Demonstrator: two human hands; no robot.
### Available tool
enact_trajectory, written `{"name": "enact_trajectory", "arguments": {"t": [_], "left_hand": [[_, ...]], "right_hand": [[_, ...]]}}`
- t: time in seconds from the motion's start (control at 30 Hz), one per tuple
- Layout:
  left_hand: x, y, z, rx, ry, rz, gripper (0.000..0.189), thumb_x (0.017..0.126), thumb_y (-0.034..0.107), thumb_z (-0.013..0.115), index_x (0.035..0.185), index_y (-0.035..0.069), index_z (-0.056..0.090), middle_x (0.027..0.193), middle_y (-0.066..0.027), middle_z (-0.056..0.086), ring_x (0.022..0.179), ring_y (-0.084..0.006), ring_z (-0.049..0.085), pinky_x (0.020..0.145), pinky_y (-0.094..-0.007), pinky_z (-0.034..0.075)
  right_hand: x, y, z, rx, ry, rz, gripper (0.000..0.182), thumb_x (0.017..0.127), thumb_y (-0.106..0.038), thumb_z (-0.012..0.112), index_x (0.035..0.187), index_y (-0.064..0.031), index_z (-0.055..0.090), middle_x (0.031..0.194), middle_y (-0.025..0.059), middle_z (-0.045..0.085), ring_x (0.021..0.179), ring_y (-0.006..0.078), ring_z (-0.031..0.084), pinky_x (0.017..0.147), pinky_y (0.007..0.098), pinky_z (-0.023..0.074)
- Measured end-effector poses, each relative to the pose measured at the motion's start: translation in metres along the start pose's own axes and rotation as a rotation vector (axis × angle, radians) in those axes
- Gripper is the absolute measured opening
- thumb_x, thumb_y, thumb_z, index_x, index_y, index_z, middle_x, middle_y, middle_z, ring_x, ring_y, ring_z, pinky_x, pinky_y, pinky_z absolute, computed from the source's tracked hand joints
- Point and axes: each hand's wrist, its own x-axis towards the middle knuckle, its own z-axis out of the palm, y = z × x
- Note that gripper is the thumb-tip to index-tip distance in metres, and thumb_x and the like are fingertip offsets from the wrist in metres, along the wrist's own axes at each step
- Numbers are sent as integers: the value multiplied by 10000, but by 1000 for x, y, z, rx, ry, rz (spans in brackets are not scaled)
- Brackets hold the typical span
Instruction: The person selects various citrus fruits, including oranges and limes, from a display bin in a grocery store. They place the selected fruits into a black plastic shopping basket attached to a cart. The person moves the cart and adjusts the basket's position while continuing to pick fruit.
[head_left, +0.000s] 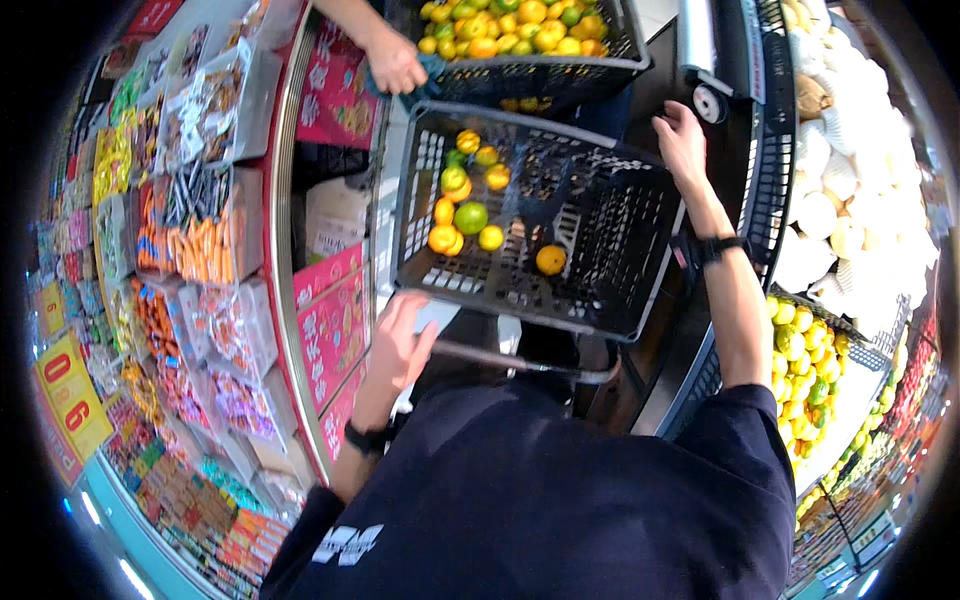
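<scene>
Before me is a black plastic crate (600, 225) with perforated walls and a grey rim. Several yellow-orange citrus fruits (444, 211) and a green one (471, 218) lie mostly on its left side, with one orange fruit (551, 259) apart from them. My left hand (401, 337) is at the crate's near left corner, fingers apart and holding nothing; whether it touches the rim I cannot tell. Beyond the far right corner, my right hand (684, 146) is raised with loosely bent fingers and nothing in it.
Another person's hand (396, 64) grips a dark cloth by a second crate (540, 71) heaped with citrus. A metal cart handle (517, 361) crosses before me. Candy bins (217, 225) line the left; netted pale fruit (832, 172) and more citrus (802, 360) are right. A roll (709, 103) hangs nearby.
</scene>
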Motion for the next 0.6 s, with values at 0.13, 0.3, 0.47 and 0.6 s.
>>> {"name": "enact_trajectory", "arguments": {"t": [0.13,0.3,0.47,0.6], "left_hand": [[67,9,33,54,-231,135,404,878,179,678,1209,-5,539,1192,-231,567,1131,-410,565,960,-458,468],[153,-19,122,306,-692,-155,644,879,278,695,1403,52,396,1386,-249,444,1253,-486,484,1011,-559,449],[177,-78,194,636,-705,-263,759,846,254,718,1500,184,340,1545,-199,243,1429,-463,266,996,-696,395],[186,-98,216,713,-800,-245,696,844,249,718,1465,208,406,1549,-193,203,1389,-567,238,963,-699,427]], "right_hand": [[-131,-38,-9,-32,-104,-289,263,847,-46,636,1098,15,583,1028,187,624,924,348,640,821,417,522],[-200,13,79,-336,-947,204,792,806,-374,753,1386,22,389,1297,319,488,1217,441,523,1039,450,450],[-195,68,151,-501,-1150,645,1039,825,-549,715,1536,-14,179,1510,288,296,1343,420,448,1072,455,442],[-197,76,190,-555,-1285,593,1081,827,-635,668,1556,-23,155,1519,269,311,1358,408,437,1064,442,448]]}}
